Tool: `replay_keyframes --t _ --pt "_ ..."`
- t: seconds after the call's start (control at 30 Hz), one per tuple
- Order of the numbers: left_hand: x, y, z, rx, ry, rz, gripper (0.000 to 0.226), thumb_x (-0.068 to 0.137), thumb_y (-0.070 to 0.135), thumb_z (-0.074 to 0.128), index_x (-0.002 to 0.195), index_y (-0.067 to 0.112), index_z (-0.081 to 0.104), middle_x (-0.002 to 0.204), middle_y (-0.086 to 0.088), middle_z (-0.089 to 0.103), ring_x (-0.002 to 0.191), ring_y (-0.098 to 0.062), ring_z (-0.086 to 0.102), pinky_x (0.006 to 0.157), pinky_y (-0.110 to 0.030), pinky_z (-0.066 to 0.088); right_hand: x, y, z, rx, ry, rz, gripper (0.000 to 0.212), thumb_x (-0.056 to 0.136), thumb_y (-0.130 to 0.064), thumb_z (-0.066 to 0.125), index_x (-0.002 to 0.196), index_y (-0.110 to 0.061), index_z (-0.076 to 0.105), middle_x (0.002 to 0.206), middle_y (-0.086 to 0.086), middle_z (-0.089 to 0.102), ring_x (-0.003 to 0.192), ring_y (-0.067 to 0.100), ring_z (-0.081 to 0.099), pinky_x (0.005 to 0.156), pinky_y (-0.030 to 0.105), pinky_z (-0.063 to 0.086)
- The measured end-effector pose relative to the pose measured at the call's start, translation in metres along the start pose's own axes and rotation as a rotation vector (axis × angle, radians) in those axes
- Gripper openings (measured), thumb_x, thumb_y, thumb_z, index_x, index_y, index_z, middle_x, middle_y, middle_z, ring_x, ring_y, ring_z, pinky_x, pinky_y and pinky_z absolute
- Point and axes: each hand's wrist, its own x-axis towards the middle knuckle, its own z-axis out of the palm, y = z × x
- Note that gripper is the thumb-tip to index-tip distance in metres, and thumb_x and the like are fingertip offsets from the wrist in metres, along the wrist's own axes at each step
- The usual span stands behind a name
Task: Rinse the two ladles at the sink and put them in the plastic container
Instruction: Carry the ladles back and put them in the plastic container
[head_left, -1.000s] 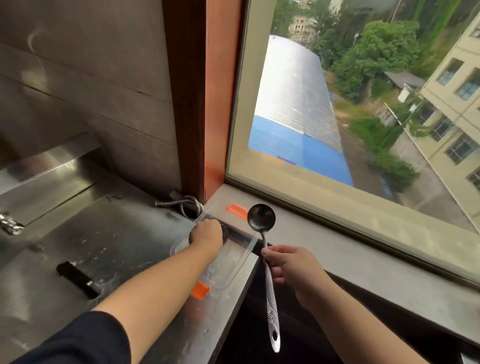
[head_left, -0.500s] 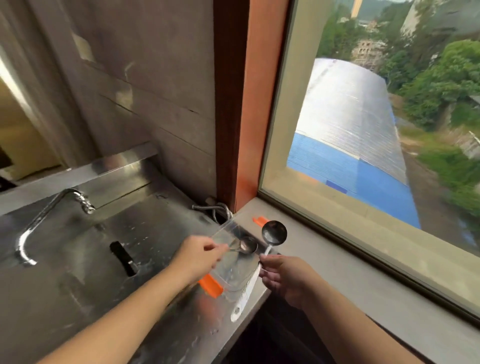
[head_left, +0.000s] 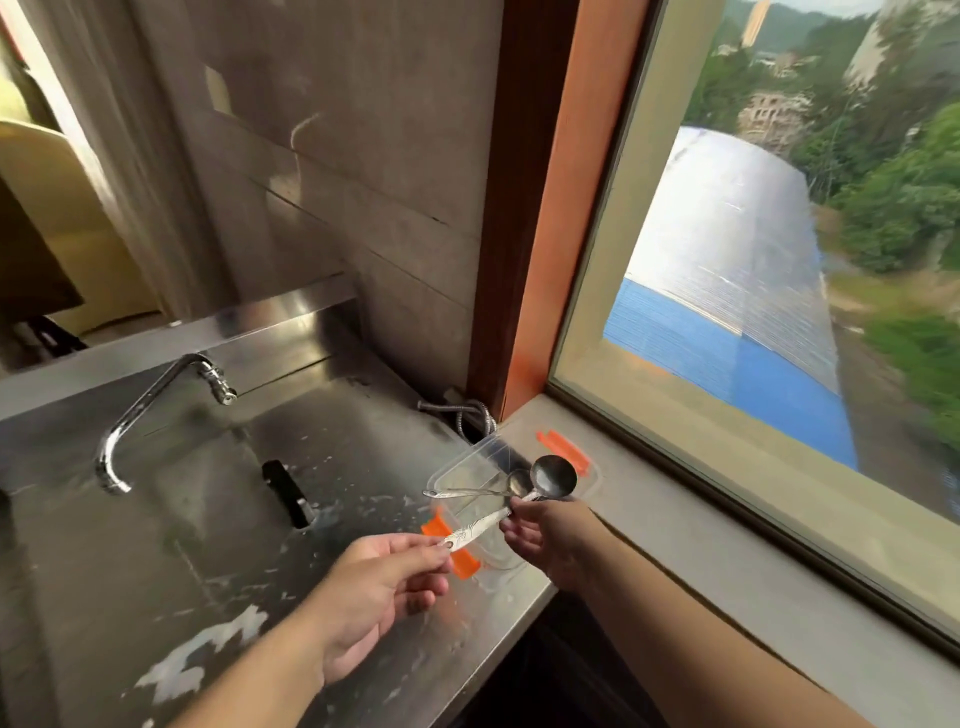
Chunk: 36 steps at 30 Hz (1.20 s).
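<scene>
One ladle (head_left: 551, 477) is held over the plastic container (head_left: 470, 470) by both hands. The end of its patterned handle is pinched between thumb and fingertips of the left hand (head_left: 382, 582); the neck, just below the bowl, is pinched by the right hand (head_left: 545, 535). The handle spans the gap between the two grips, tilted — bowl end higher, beyond the right-hand grip and over the container's far rim.

A second ladle (head_left: 480, 491) is seen lying in the container, just beyond the held handle; its bowl sits beside the held bowl, its handle resting across the near-left rim.

The container is clear, with orange clips (head_left: 451, 545) — one directly under the held handle, the other on the far side. It rests on the wet steel counter (head_left: 218, 545) at the corner by the window sill (head_left: 727, 519). The faucet (head_left: 150, 410) stands well apart, left of the left-hand grip.
</scene>
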Motion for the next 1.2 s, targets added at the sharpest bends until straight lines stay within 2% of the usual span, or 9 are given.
replay_keyframes --t 0.07,0.17,0.27,0.33,0.43,0.6,0.83,1.0,1.2 --pt "0.006 -0.004 -0.003 -0.043 0.031 0.0 0.016 0.087 -0.002 0.068 0.101 -0.009 0.069 0.078 -0.017 0.072 0.059 -0.015 0.066 0.049 -0.02 0.054 0.0 0.003 0.002 -0.136 0.039 -0.038 0.008 0.091 -0.01 0.067 0.092 -0.002 0.066 0.069 0.009 0.062 0.046 0.016 0.062 0.04 0.021 0.05" --pt "0.015 -0.009 -0.008 -0.096 0.056 -0.023 0.008 0.087 -0.005 0.065 0.086 -0.009 0.072 0.074 -0.019 0.07 0.056 -0.016 0.066 0.049 -0.02 0.056 0.002 0.007 0.002 -0.658 0.241 -0.274 0.03 0.084 -0.036 0.074 0.087 -0.006 0.068 0.071 0.006 0.064 0.052 0.017 0.059 0.049 0.028 0.046" --pt "0.025 -0.014 -0.014 -0.125 0.053 -0.052 0.009 0.086 -0.005 0.065 0.083 -0.009 0.072 0.074 -0.019 0.07 0.057 -0.016 0.067 0.051 -0.021 0.058 0.003 0.017 0.002 -1.046 0.422 -0.575 0.047 0.078 -0.051 0.072 0.107 -0.016 0.061 0.098 0.003 0.067 0.092 0.02 0.062 0.073 0.034 0.052" --pt "0.03 -0.016 -0.016 -0.135 0.044 -0.07 0.009 0.086 -0.006 0.064 0.083 -0.01 0.071 0.073 -0.019 0.069 0.056 -0.015 0.066 0.051 -0.021 0.058 0.006 0.024 0.002 -1.268 0.441 -0.695 0.048 0.081 -0.058 0.063 0.116 -0.026 0.061 0.116 0.0 0.062 0.115 0.023 0.048 0.09 0.041 0.047" --pt "0.04 -0.016 -0.016 -0.132 0.039 -0.094 0.009 0.087 -0.006 0.063 0.082 -0.01 0.069 0.069 -0.017 0.068 0.052 -0.015 0.065 0.049 -0.02 0.057 0.012 0.033 0.004 -1.546 0.422 -0.721 0.049 0.089 -0.066 0.036 0.11 -0.035 0.067 0.121 -0.008 0.062 0.121 0.021 0.041 0.095 0.046 0.032" --pt "0.057 -0.011 -0.016 -0.071 0.02 -0.129 0.007 0.088 -0.002 0.066 0.087 -0.008 0.068 0.071 -0.015 0.067 0.057 -0.016 0.064 0.049 -0.019 0.055 0.023 0.042 0.01 -1.693 0.342 -0.551 0.075 0.086 -0.07 0.007 0.109 -0.033 0.068 0.121 -0.004 0.066 0.131 0.024 0.038 0.103 0.058 0.008" --pt "0.071 -0.01 -0.013 -0.007 -0.015 -0.143 0.014 0.09 0.004 0.068 0.096 -0.008 0.068 0.074 -0.015 0.069 0.057 -0.016 0.064 0.048 -0.02 0.055 0.029 0.033 0.018 -1.857 0.282 -0.406 0.08 0.091 -0.057 0.002 0.113 -0.021 0.069 0.121 0.007 0.068 0.134 0.03 0.043 0.1 0.069 -0.026" --pt "0.074 -0.015 -0.016 0.074 -0.041 -0.122 0.017 0.091 0.013 0.069 0.095 -0.004 0.068 0.073 -0.012 0.069 0.057 -0.014 0.064 0.049 -0.019 0.053 0.027 0.03 0.02 -1.877 0.295 -0.381 0.078 0.094 -0.055 0.004 0.115 -0.018 0.069 0.121 0.013 0.067 0.131 0.033 0.046 0.102 0.071 -0.019" --pt "0.074 -0.013 -0.025 0.18 -0.044 -0.108 0.029 0.09 0.022 0.071 0.102 -0.004 0.067 0.079 -0.012 0.068 0.06 -0.017 0.062 0.052 -0.023 0.055 0.014 0.029 0.012 -1.774 0.241 -0.489 0.068 0.096 -0.06 0.013 0.112 -0.024 0.069 0.111 0.006 0.07 0.124 0.026 0.052 0.112 0.066 -0.005"
